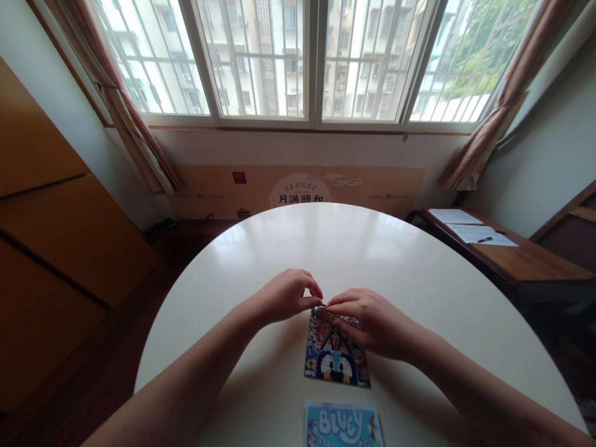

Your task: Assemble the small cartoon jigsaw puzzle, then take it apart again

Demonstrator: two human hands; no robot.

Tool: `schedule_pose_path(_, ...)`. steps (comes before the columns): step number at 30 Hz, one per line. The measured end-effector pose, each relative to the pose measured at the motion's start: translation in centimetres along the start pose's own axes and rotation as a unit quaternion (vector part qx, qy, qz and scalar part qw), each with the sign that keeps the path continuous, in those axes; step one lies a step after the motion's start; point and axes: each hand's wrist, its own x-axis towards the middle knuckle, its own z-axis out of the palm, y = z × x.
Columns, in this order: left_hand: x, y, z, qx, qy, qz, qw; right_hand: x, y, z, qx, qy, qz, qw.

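A small, brightly patterned picture panel (336, 366) lies flat on the round white table, with a blue dog's face at its near end. It looks like a jigsaw puzzle, but I cannot make out the seams. My left hand (294, 293) is at the panel's far left corner, thumb and index finger pinched together. Something tiny and greyish shows at those fingertips, too small to name. From the right, my right hand (367, 320) reaches over the panel, its fingers stretched toward the same corner and its thumb lying over the picture.
Nearer to me lies a light-blue card (343, 427) with "BLUEY" lettering, cut off by the frame. The round white table (223, 267) stands before a barred window. On the right, a wooden desk (535, 261) carries papers (479, 234) and a pen. Wooden cabinets (51, 248) stand left.
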Motion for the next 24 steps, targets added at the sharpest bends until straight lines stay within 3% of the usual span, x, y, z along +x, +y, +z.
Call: schedule_pose_path(24, 0.31, 0.06, 0.66, 0.038, -0.005, -0.068, 0.997, -0.2, -0.11, 0.16, -0.077, -0.037, 0.041, 0.996)
